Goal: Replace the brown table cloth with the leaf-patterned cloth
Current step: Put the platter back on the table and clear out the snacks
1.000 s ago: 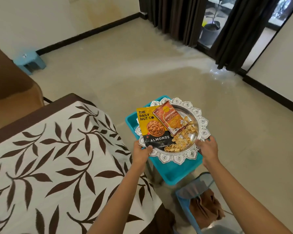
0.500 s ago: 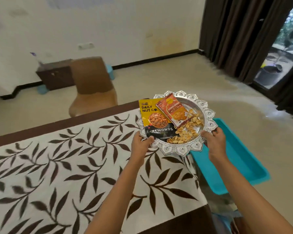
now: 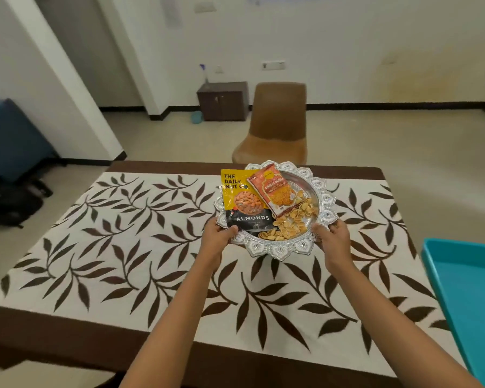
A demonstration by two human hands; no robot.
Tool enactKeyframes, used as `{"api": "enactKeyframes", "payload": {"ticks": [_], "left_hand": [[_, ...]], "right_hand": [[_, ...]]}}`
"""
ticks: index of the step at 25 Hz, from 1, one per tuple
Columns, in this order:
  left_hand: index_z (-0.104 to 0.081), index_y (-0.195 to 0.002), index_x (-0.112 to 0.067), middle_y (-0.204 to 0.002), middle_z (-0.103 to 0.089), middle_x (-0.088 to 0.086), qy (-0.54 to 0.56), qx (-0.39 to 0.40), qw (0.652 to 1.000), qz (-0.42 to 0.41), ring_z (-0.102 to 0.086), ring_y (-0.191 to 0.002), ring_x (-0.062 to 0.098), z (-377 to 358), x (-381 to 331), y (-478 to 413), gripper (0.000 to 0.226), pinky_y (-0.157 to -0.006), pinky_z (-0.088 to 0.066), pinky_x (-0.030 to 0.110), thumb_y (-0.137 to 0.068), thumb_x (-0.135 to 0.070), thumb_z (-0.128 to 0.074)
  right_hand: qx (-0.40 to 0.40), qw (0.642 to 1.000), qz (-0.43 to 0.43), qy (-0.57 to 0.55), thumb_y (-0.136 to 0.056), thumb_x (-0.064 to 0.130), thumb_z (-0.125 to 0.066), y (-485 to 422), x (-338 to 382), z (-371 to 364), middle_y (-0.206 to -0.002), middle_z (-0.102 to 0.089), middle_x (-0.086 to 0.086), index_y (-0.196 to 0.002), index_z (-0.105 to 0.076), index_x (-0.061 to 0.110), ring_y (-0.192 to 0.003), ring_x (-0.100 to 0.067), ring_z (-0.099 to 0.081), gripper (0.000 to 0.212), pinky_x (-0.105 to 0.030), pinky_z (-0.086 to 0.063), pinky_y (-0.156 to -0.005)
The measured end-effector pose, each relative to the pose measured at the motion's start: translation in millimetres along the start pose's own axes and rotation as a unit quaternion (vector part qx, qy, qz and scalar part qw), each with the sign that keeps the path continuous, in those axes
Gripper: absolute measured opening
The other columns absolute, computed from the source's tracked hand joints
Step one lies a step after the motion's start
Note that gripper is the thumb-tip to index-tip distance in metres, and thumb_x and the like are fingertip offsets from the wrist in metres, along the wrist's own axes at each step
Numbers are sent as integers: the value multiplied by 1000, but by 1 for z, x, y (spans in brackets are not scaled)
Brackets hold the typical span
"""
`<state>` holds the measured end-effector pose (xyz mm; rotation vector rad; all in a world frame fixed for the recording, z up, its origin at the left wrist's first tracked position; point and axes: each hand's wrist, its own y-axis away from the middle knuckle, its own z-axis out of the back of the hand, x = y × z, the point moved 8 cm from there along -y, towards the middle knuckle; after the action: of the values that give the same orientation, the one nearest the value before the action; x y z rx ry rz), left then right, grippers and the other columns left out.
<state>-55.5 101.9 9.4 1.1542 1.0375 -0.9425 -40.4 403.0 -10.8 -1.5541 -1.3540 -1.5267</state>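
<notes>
Leaf-patterned cloth (image 3: 118, 247) lies spread flat over the table, cream with dark brown sprigs and a dark brown border running along its near and far edges. Above the far middle of it you hold a silver tray (image 3: 280, 249) with a scalloped, embossed rim. Your left hand (image 3: 217, 238) grips the tray's near left rim, fingers curled beneath and the thumb pressed down on the lower corner of the almond packet (image 3: 242, 204). Your right hand (image 3: 332, 236) grips the near right rim in the same way, fingers wrapped under the edge and thumb on top. You cannot tell from this view whether the tray touches the cloth or hangs just above it. On the tray the yellow and black almond packet lies at the left, an orange snack packet (image 3: 275, 191) overlaps its upper right corner, and a heap of pale nut shells (image 3: 289, 225) fills the near right part of the dish. Beyond the table's far edge stands a brown chair (image 3: 277, 121), and behind that a small dark cabinet (image 3: 223, 100) sits against the white wall. At your right, just beside the table's end, a turquoise tub (image 3: 471, 289) shows its rim and inner wall.
</notes>
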Motion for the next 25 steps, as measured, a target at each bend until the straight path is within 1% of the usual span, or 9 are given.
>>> {"api": "enactKeyframes", "payload": {"ticks": [5,7,10,15,18,20,21,23,25], "left_hand": [[-61,-112,-10,-105,-71,10,-8,-64,997,42,-68,-98,28,95,22,-17,30,-88,-55,45,-84,-2,-66],[-62,-108,-10,-103,-71,10,0,-73,996,49,-68,-96,28,117,24,-19,25,-86,-55,43,-85,1,-64],[-65,-100,-11,-99,-72,12,6,-82,995,52,-68,-91,27,145,25,-20,21,-81,-55,39,-87,5,-60],[-64,-108,-2,-102,-71,17,28,-101,993,60,-68,-86,26,181,35,-28,23,-73,-55,33,-87,6,-59],[-63,-104,-7,-103,-70,16,45,-136,988,61,-67,-85,23,194,42,-30,23,-72,-55,32,-89,7,-55],[-62,-104,-18,-109,-69,12,36,-159,985,63,-67,-95,25,198,50,-30,26,-83,-56,41,-89,2,-56],[-61,-111,-21,-114,-67,8,27,-161,985,60,-66,-100,25,199,54,-30,29,-88,-55,45,-88,-3,-58],[-50,-132,-23,-125,-59,0,-2,-181,981,67,-60,-111,22,203,59,-28,50,-96,-51,46,-85,-15,-64],[-49,-135,-20,-124,-56,-1,-58,-236,969,48,-55,-115,19,210,50,-23,55,-96,-49,39,-84,-20,-68]], "right_hand": [[57,998,-16,34,-82,8,-70,7,-32,-90,-116,-66,-11,-120,-51,12,-104,-26,-66,43,-49,-54,-89],[64,996,-24,50,-79,15,-73,7,-46,-113,-116,-65,-7,-118,-51,15,-105,-24,-65,45,-49,-53,-91],[73,995,-35,57,-80,14,-73,11,-61,-142,-110,-67,-6,-110,-52,19,-101,-23,-66,37,-49,-53,-90],[105,992,-44,59,-84,8,-70,21,-77,-174,-110,-66,-10,-119,-48,6,-99,-24,-67,42,-40,-58,-80],[125,984,-43,120,-70,31,-80,25,-94,-185,-109,-66,-11,-114,-53,8,-98,-26,-68,57,-38,-60,-75],[137,977,-58,151,-57,48,-85,24,-107,-190,-110,-64,-11,-115,-53,12,-99,-27,-67,75,-39,-60,-75],[137,976,-73,154,-55,49,-86,28,-106,-193,-112,-63,-10,-118,-50,12,-102,-27,-66,81,-39,-59,-79],[71,969,-50,229,-64,44,-86,37,-90,-186,-121,-55,-12,-128,-40,7,-112,-30,-56,87,-41,-51,-90],[-71,921,80,376,-77,47,-75,41,-53,-177,-133,-45,-20,-134,-35,2,-124,-36,-42,84,-50,-37,-102]]}}
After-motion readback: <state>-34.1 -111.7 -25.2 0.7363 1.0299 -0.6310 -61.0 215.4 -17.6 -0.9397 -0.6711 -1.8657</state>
